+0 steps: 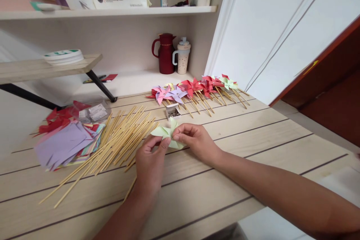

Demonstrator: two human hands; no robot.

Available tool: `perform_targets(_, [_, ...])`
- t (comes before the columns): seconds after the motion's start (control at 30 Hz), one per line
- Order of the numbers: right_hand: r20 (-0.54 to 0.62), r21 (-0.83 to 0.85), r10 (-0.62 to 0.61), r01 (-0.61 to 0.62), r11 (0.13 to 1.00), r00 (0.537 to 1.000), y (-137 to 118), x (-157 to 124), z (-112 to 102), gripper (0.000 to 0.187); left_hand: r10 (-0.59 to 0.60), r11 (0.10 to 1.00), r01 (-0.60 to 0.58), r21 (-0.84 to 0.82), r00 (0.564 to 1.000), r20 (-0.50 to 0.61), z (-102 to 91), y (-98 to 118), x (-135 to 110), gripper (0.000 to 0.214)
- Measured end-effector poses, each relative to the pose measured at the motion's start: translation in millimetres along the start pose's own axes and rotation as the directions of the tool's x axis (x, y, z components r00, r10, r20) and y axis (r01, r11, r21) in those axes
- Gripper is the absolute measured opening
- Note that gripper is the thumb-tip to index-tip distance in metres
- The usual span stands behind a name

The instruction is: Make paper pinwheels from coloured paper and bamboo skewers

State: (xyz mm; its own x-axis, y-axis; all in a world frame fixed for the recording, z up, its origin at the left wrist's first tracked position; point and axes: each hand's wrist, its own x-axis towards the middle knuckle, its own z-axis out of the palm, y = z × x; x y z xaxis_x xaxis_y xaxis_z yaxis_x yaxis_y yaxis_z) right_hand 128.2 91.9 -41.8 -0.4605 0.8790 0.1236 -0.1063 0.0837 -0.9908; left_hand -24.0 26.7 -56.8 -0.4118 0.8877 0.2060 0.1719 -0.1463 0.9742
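A pale green paper pinwheel (162, 131) is held between my two hands above the table. My left hand (152, 155) pinches its lower left edge between thumb and fingers. At the pinwheel's middle, the thumb and fingertips of my right hand (191, 137) are closed on the paper; whether they also hold a pin is hidden. Part of a wooden stick (129, 190) shows beside my left wrist, and I cannot tell if it is in the hand. Just beyond the pinwheel stands a small open box (173, 111) of metal pins. Many loose wooden sticks (118, 138) lie left of my left hand.
Finished pinwheels on sticks (194, 88) lie in a row at the back. Purple paper sheets (63, 144), red paper pieces (56, 120) and a clear plastic bag (97, 111) lie at left. A red jug (166, 54) and a cup (183, 58) stand behind, under a shelf (112, 12).
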Motion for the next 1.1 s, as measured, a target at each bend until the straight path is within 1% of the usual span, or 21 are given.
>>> perform_targets(0.13, [0.05, -0.181, -0.112, 0.119, 0.976, 0.992, -2, 0, -1, 0.013, 0.017, 0.999, -0.016, 0.037, 0.999, -0.04, -2.3, -2, 4, 0.015])
perform_targets(0.23, [0.077, -0.238, -0.179, 0.192, 0.952, 0.981, 0, 0, -2, 0.011, 0.048, 0.996, -0.041, 0.084, 0.995, -0.088, -6.2, -3, 9, 0.013])
perform_targets(0.33, [0.067, -0.263, -0.176, 0.188, 0.946, 0.982, 5, 2, -5, 0.007, 0.069, 0.992, -0.056, 0.111, 0.99, -0.119, -9.7, -5, 14, 0.011])
perform_targets(0.43, [0.102, -0.339, -0.136, 0.163, 0.926, 0.985, 11, 5, -11, 0.008, 0.076, 0.991, -0.056, 0.119, 0.983, -0.167, -12.5, -7, 17, 0.011])
perform_targets(0.5, [0.139, -0.459, -0.126, 0.177, 0.871, 0.982, 15, 7, -15, 0.012, 0.068, 0.991, -0.044, 0.124, 0.978, -0.197, -14.2, -9, 19, 0.011])
perform_targets(0.57, [0.167, -0.579, -0.136, 0.209, 0.788, 0.977, 17, 10, -18, 0.016, 0.051, 0.991, -0.024, 0.129, 0.977, -0.207, -15.5, -10, 20, 0.013])
perform_targets(0.63, [0.182, -0.647, -0.144, 0.229, 0.727, 0.973, 19, 12, -20, 0.018, 0.032, 0.993, -0.006, 0.119, 0.976, -0.216, -16.1, -9, 21, 0.014])
perform_targets(0.7, [0.191, -0.671, -0.144, 0.237, 0.703, 0.971, 19, 13, -21, 0.017, 0.016, 0.995, 0.008, 0.1, 0.973, -0.23, -16.0, -7, 23, 0.014])
perform_targets(0.77, [0.204, -0.674, -0.147, 0.248, 0.696, 0.968, 19, 13, -22, 0.017, 0.01, 0.996, 0.012, 0.084, 0.968, -0.251, -16.0, -6, 24, 0.014])
perform_targets(1.0, [0.213, -0.657, -0.158, 0.261, 0.707, 0.964, 18, 12, -23, 0.017, 0.01, 0.998, 0.009, 0.069, 0.964, -0.267, -17.3, -7, 25, 0.017])
perform_targets(1.1, [0.195, -0.669, -0.144, 0.238, 0.704, 0.97, 18, 12, -22, 0.015, 0.001, 0.998, 0.016, 0.063, 0.963, -0.269, -17.0, -7, 24, 0.017])
